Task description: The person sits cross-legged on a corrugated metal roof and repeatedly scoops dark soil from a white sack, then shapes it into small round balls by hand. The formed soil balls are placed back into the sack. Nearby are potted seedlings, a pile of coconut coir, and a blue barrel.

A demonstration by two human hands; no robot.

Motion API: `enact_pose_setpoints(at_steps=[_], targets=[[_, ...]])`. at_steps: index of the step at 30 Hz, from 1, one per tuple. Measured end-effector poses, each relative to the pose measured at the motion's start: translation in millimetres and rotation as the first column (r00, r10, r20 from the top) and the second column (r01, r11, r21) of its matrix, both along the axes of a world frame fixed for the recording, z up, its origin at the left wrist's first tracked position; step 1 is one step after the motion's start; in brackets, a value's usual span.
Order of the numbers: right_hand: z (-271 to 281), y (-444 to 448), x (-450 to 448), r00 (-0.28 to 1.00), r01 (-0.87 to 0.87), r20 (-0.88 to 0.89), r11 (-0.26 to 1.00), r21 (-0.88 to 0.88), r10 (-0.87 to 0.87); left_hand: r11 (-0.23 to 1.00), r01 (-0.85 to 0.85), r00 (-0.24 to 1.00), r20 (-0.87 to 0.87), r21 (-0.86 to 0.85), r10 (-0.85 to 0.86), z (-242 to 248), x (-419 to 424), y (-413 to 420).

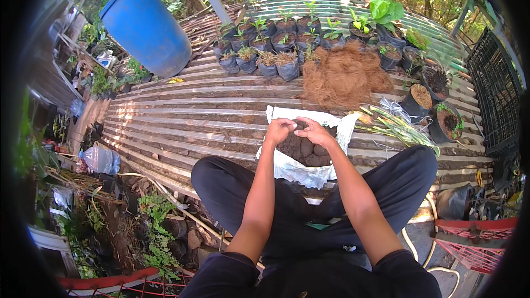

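Observation:
My left hand (282, 129) and my right hand (313, 131) meet above an opened white plastic sack (296, 174). Their fingers curl around a dark clump of soil (300, 125), mostly hidden by the fingers and hard to tell from the soil behind. Inside the sack lies dark, moist soil (290, 149), with several rounded lumps of soil (307, 147) pressed close together. The sack's sides are folded down around the soil, and it rests on corrugated sheeting just beyond my crossed legs.
Brown coconut fibre (345, 74) lies beyond the sack. Variegated long leaves (399, 128) and pale plastic string (395, 109) sit to its right, beside black pots (446, 122). Potted seedlings (283, 41) stand behind; a blue drum (147, 29) is back left. The corrugated sheeting (186, 111) is ridged.

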State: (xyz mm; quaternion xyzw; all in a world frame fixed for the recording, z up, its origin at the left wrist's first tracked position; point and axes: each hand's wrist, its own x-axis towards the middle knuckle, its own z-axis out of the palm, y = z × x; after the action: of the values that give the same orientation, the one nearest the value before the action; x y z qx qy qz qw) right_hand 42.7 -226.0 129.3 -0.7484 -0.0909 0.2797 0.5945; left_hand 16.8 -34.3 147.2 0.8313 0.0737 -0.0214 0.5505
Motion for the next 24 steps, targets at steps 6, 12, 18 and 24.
enact_pose_setpoints(at_steps=[6,12,18,24], targets=[[8.6,-23.1,2.7,0.963,-0.048,0.262,0.997,-0.059,0.062,0.981,0.107,0.994,0.023,-0.163,-0.105,18.2,-0.1,-18.4],[9.4,-64.3,14.0,0.967,0.184,0.204,0.973,-0.137,-0.155,0.986,0.151,0.987,0.039,0.065,-0.154,1.9,-7.7,-29.9],[-15.8,-97.4,5.4,0.845,0.510,-0.081,0.843,-0.172,-0.528,0.928,0.184,0.983,-0.072,0.325,-0.169,-22.2,-17.0,-31.6],[-73.3,-105.6,-19.9,0.903,0.429,0.116,0.870,-0.242,-0.413,0.851,0.323,0.946,-0.157,0.414,-0.283,-37.7,-24.0,-39.8]])
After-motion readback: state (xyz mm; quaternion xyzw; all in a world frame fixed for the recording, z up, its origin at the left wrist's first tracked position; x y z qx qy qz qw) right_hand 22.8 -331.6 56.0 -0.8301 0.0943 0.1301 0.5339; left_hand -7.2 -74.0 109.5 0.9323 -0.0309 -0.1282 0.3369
